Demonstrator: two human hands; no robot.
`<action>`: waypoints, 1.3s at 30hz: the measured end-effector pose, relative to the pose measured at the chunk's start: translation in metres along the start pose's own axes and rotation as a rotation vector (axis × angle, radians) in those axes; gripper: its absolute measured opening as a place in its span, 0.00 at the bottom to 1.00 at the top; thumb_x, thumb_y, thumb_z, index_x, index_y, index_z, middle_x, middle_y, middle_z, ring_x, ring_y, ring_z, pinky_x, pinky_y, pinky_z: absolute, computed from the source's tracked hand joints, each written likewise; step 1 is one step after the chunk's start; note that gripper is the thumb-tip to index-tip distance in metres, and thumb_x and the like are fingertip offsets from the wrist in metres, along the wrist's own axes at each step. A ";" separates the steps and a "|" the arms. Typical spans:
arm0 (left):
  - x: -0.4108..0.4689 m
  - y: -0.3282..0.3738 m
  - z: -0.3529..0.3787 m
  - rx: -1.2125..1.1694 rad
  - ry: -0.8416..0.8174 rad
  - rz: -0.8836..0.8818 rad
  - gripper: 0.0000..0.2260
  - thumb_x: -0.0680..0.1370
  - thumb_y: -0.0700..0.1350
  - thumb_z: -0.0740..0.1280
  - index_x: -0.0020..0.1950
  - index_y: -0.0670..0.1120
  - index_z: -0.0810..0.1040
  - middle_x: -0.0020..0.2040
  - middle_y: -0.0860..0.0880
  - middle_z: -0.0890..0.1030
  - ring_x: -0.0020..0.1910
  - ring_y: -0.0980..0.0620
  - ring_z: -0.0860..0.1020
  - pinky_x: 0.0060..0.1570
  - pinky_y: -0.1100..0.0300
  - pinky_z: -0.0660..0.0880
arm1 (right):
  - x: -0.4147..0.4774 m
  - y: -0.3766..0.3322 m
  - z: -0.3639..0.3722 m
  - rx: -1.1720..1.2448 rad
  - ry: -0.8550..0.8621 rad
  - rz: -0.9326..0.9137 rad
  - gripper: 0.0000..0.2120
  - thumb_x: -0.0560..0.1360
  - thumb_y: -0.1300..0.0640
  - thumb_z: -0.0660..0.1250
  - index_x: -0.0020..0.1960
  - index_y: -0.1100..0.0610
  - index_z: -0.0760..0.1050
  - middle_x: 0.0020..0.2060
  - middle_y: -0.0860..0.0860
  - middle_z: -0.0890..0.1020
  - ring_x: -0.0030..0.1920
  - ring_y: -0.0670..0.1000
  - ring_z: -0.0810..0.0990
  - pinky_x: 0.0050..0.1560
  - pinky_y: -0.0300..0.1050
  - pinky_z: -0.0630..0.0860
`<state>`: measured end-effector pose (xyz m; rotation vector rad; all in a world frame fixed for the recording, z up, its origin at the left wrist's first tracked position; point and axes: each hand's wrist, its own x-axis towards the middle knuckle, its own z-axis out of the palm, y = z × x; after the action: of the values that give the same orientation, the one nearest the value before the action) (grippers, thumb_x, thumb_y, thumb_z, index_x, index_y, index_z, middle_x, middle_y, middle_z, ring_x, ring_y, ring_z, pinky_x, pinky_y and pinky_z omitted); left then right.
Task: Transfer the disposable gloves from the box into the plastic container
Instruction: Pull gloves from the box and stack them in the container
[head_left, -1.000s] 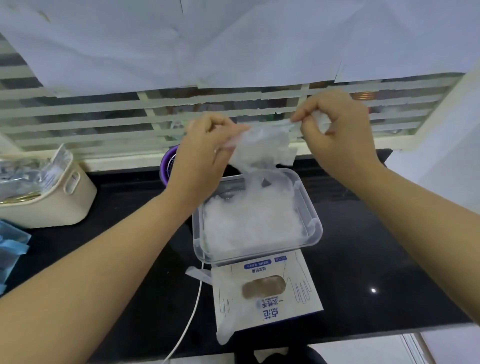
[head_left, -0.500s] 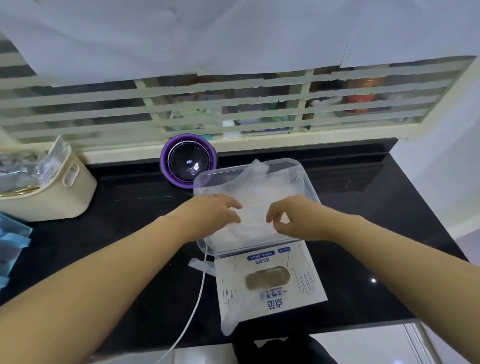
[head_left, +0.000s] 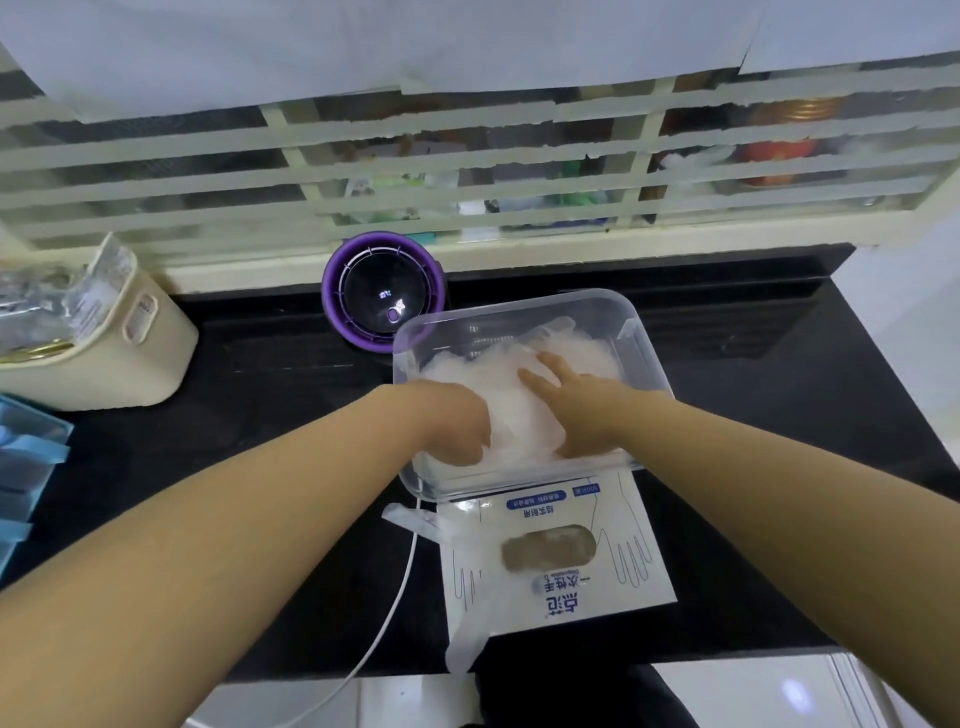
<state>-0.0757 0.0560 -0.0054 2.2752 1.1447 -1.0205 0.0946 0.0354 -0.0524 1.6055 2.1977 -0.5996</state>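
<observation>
Pressing the gloves (head_left: 498, 384) down inside the container (head_left: 644, 353) now, no longer holding one stretched in the air above it as a second ago. Pushing flat with the right hand (head_left: 582, 400), fingers straight and spread on top of the heap, gripping nothing. Digging in at the near left corner with the left hand (head_left: 452, 421), fingers bent down and tips buried in the film; cannot tell whether pinching a fold or only tucking it under. Judging from that drop: one more glove delivered, and the heap being packed to make room for others. Probably well along, going by the flat, slack look of the box (head_left: 550, 561) lying just in front of the container, though with what looks like a stray glove (head_left: 461, 652) poking out from under its near left corner. Thin, cloudy, crinkled film, heaped in soft folds and likely to spring back once released. Clear, rigid tub with rounded corners and a raised rim. Flat white card, printed with blue glove outlines around an oval opening. Glossy black counter (head_left: 260, 415) beneath, with a round purple gadget (head_left: 384, 291) just behind the container's far left corner and a white cable (head_left: 384, 623) trailing off the near edge.
</observation>
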 end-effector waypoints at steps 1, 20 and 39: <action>-0.001 0.000 -0.008 -0.065 -0.058 -0.032 0.19 0.79 0.49 0.58 0.71 0.50 0.71 0.74 0.48 0.67 0.69 0.47 0.68 0.69 0.54 0.64 | 0.003 0.000 0.002 0.003 -0.007 0.000 0.49 0.73 0.50 0.70 0.77 0.49 0.36 0.76 0.52 0.36 0.70 0.61 0.63 0.66 0.53 0.68; 0.000 0.012 0.013 0.092 0.219 -0.111 0.22 0.80 0.57 0.60 0.70 0.46 0.70 0.67 0.47 0.69 0.61 0.46 0.73 0.53 0.53 0.70 | -0.021 0.001 -0.022 0.115 0.008 -0.044 0.36 0.75 0.49 0.68 0.77 0.50 0.53 0.76 0.52 0.58 0.71 0.56 0.64 0.70 0.51 0.63; -0.060 0.050 0.115 -0.045 0.379 0.139 0.15 0.80 0.52 0.61 0.65 0.50 0.71 0.62 0.52 0.70 0.58 0.49 0.73 0.50 0.50 0.73 | -0.103 -0.053 0.071 0.372 0.255 0.166 0.09 0.78 0.50 0.61 0.47 0.53 0.77 0.45 0.47 0.72 0.43 0.49 0.74 0.43 0.42 0.72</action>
<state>-0.1086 -0.0760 -0.0351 2.5383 1.1138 -0.5182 0.0767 -0.0994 -0.0528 2.1355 2.1881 -0.8321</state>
